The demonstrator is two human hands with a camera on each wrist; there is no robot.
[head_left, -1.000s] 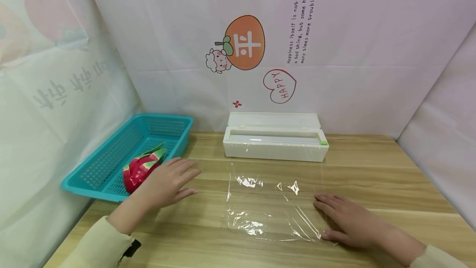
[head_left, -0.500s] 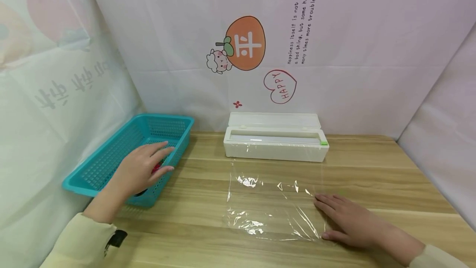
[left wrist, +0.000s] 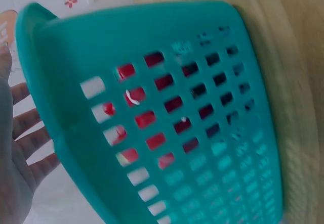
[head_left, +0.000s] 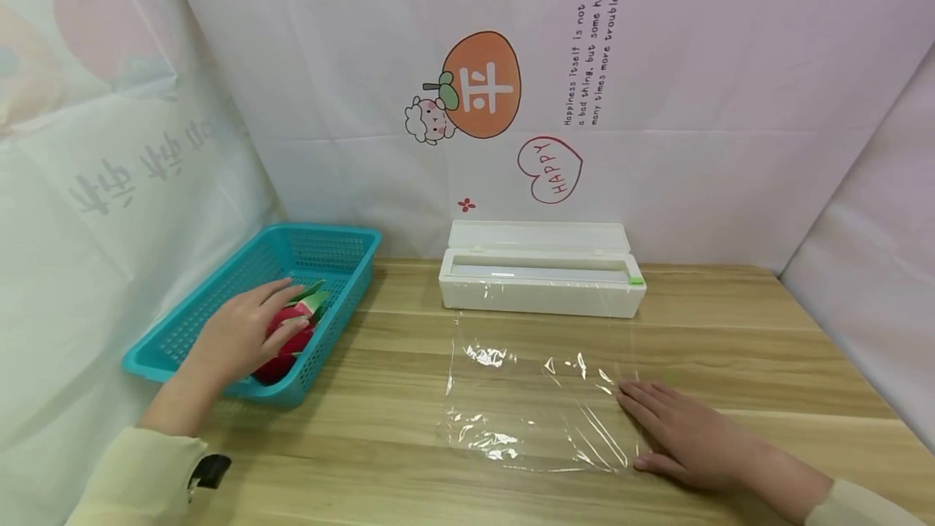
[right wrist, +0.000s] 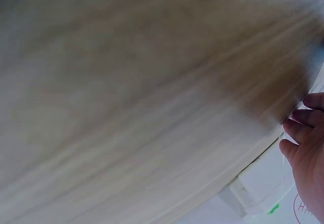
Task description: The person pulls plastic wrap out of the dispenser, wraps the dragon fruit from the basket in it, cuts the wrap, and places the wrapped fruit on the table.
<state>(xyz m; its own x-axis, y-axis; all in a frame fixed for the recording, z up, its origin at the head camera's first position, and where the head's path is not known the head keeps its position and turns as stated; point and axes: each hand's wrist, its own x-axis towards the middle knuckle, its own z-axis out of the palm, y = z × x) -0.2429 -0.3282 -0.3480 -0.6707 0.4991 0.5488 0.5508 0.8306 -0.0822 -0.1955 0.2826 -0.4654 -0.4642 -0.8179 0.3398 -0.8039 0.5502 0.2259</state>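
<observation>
In the head view a red dragon fruit (head_left: 283,347) with green leafy tips lies in the teal basket (head_left: 351,307). My left hand (head_left: 237,333) is over the basket, fingers spread and slightly bent above the fruit, partly covering it. Through the basket's holes the left wrist view shows red patches of the fruit, with the left hand (left wrist: 20,148) beyond the rim. A sheet of clear plastic wrap (head_left: 533,404) lies flat on the wooden table. My right hand (head_left: 690,435) rests at its right edge, fingers extended and touching the film.
A white cling film dispenser (head_left: 540,299) with its lid raised stands at the back of the table (head_left: 730,331), the film running out from its front. A green slider (head_left: 635,281) sits at its right end. White printed cloth (head_left: 701,144) hangs behind and at both sides.
My left hand has moved left from beside the basket to over the dragon fruit inside it. The basket's near right corner is now uncovered. The right hand stays on the film.
</observation>
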